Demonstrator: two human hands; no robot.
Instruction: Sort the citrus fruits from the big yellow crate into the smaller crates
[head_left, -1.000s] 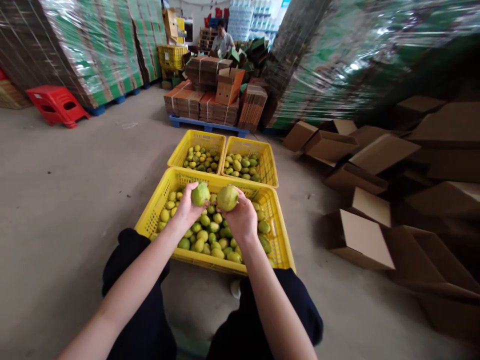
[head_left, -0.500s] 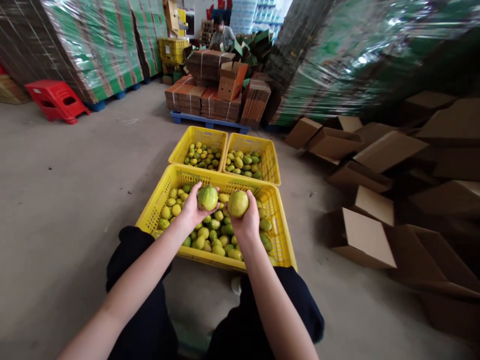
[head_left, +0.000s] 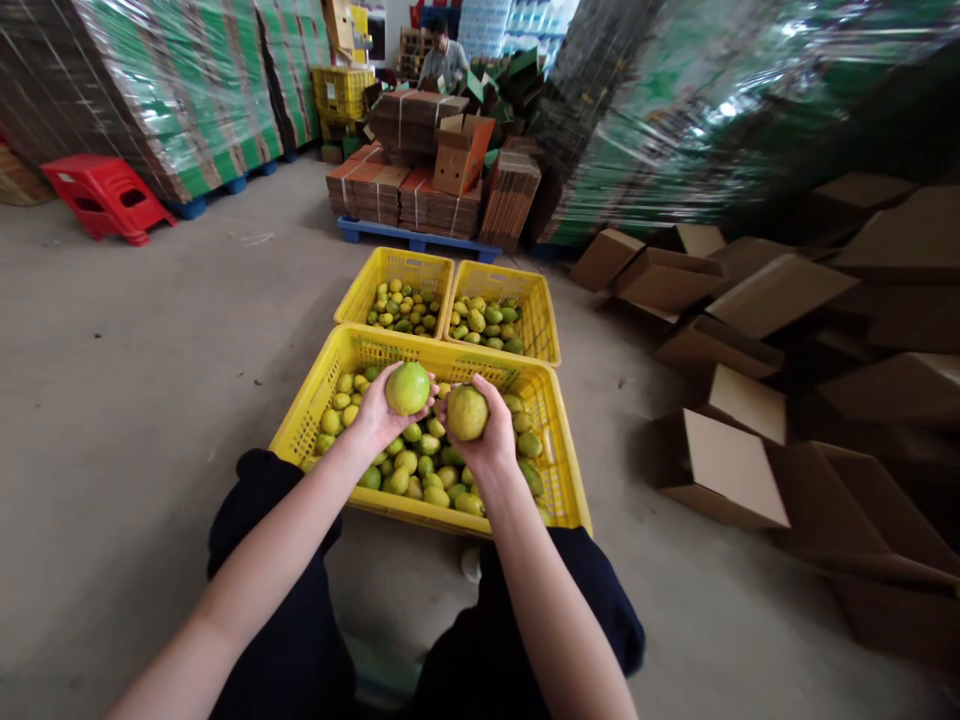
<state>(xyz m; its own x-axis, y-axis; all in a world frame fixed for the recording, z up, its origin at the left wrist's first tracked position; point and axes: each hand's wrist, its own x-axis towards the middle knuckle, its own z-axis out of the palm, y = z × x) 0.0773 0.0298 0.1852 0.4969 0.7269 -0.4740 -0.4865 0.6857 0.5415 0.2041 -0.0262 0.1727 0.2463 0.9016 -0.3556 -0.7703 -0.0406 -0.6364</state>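
Left hand (head_left: 380, 408): green fruit (head_left: 407, 388) cupped, held above the large crate.
Right hand (head_left: 491, 432): yellow-green fruit (head_left: 467, 413) gripped, just beside the other one.
Large crate (head_left: 564, 455): placed beneath both hands; many loose fruits (head_left: 407, 461) left in it.
Back-left crate (head_left: 351, 292): beyond the hands, part-filled.
Back-right crate (head_left: 541, 310): alongside it, also part-filled.
Work state: judged partway; neither held fruit set down yet.

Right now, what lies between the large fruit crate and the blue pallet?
In the head view, a smaller left crate and a smaller right crate stand there side by side, both yellow, both holding fruit.
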